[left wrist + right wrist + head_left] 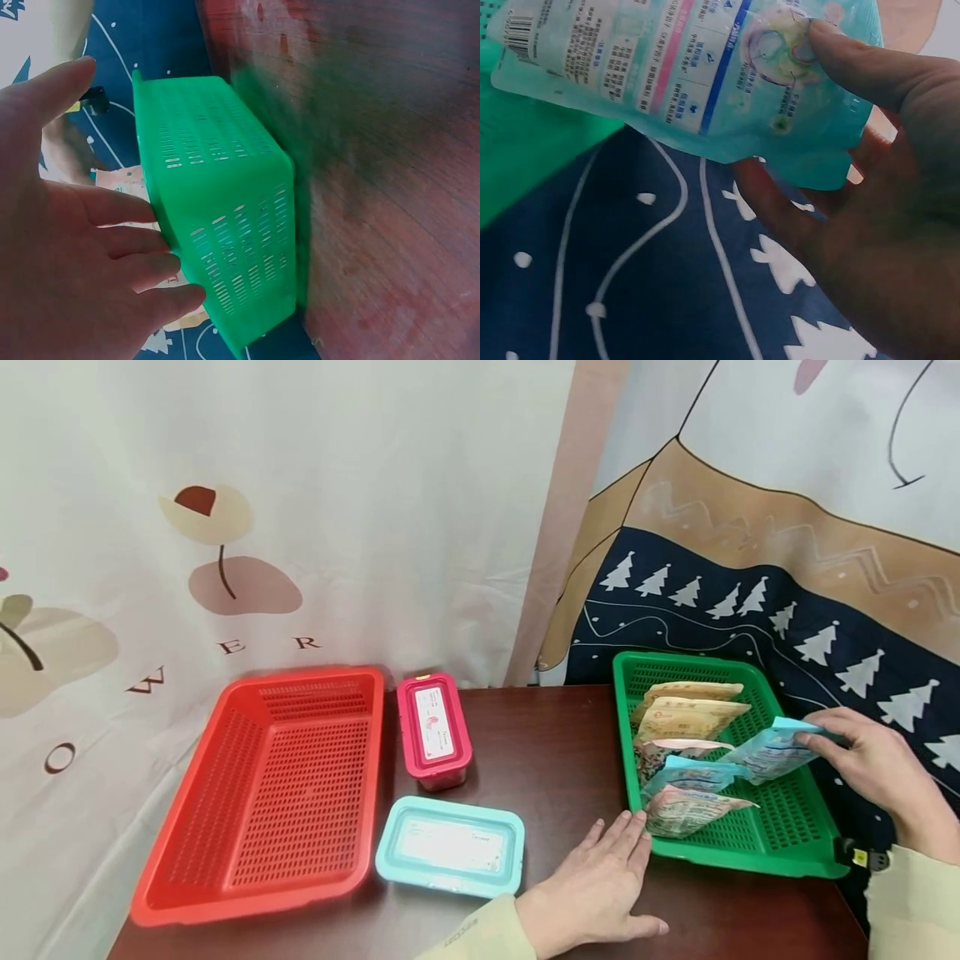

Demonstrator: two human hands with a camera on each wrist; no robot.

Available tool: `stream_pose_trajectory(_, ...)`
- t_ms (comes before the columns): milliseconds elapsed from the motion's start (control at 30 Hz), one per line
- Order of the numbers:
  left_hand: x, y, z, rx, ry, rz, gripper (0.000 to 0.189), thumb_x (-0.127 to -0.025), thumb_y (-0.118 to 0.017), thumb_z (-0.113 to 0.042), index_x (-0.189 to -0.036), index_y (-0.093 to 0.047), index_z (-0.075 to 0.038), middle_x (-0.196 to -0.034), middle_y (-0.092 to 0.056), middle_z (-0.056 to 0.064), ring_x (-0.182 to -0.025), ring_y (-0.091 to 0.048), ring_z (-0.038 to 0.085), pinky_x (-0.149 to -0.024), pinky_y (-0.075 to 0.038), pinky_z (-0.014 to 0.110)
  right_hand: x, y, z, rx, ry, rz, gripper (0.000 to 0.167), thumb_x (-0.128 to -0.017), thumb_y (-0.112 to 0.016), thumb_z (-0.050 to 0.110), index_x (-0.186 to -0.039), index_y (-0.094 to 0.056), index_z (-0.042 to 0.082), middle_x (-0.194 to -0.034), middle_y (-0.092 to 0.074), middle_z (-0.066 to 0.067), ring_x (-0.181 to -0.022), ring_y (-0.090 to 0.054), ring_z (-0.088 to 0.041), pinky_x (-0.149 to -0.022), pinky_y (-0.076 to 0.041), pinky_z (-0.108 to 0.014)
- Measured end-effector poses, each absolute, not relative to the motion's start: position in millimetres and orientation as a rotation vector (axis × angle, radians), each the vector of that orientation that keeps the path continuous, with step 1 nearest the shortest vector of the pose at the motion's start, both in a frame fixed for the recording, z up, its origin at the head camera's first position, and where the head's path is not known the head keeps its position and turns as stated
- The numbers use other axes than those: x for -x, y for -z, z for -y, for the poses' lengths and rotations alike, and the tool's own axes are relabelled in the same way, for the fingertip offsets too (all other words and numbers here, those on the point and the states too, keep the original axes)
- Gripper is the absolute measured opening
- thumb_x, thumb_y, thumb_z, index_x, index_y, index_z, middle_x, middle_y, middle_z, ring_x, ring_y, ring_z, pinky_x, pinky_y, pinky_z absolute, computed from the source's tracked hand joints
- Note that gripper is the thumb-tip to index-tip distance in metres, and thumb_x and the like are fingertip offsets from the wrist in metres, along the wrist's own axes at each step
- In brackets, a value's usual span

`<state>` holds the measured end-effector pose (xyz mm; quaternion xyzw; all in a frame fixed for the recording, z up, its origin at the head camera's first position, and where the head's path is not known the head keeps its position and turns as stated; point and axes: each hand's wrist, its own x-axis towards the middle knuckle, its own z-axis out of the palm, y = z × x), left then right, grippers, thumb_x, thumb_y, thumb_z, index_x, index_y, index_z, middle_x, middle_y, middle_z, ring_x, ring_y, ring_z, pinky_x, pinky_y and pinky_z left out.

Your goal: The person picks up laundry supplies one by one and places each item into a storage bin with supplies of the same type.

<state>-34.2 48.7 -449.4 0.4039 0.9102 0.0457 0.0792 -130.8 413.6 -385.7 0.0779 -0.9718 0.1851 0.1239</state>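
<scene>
My right hand [873, 760] pinches the top end of a light blue pouch [776, 750] between thumb and fingers, over the right part of the green basket [750, 864]. In the right wrist view, printed text and a barcode show on the pouch [667, 67]. My left hand [596, 881] lies with straight fingers, its fingertips at the basket's near left rim. Along the basket's left side several pouches stand in a row: tan ones [690, 720] at the back, a dark patterned one, a blue one [693, 774], and a pink-and-green one [693, 812] in front.
A red basket [300, 893] stands on the left of the brown table [555, 760]. Between the baskets are a crimson lidded box [435, 722] and a pale turquoise lidded box [450, 846]. Printed curtains [420, 527] hang right behind the table.
</scene>
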Motion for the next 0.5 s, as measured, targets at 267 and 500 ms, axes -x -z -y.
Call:
stream_pose_trajectory(267, 34.6, 448.9, -49.1, -1.241, -0.129, -2.745, 0.092, -0.095, -0.048, -0.076, -0.160, -0.040, -0.012, -0.170, -0.023, 0.007, -0.156, -0.022, 0.020, -0.122, -0.028, 0.031, 134.9, 407.3, -415.3, -0.301, -0.478, 2.870, 0.007, -0.087, -0.079, 0.000, -0.092, -0.076, -0.004, -0.104, -0.067, -0.025, -0.089, -0.056, -0.013, -0.070, -0.044, -0.037)
stream_pose_trajectory(500, 35.0, 449.8, -47.2, -1.244, -0.142, -2.763, 0.091, -0.094, -0.051, -0.075, -0.159, -0.041, -0.012, -0.169, -0.025, 0.008, -0.156, -0.024, 0.021, -0.121, -0.028, 0.028, 139.2, 413.5, -413.9, -0.361, -0.508, 2.875, 0.010, -0.083, -0.082, -0.001, -0.092, -0.078, 0.001, -0.096, -0.070, -0.019, -0.084, -0.039, 0.020, -0.063, -0.042, -0.025)
